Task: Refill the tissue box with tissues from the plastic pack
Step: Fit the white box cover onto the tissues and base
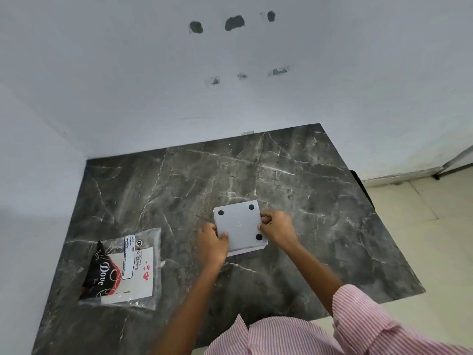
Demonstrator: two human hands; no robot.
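Gripping the upturned tissue box (pixel 239 225) on the table (pixel 294 175) by opposite edges, fingers (pixel 265 216) of left hand (pixel 212 243) and right hand (pixel 276 226) clamped on.

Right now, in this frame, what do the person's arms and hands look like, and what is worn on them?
Both the left hand and the right hand are bare: no gloves, and no ring, watch or bracelet shows. Both forearms are uncovered too. The right arm's sleeve, in pink-and-white pinstripes, ends near the elbow. The same striped shirt shows at the bottom edge.
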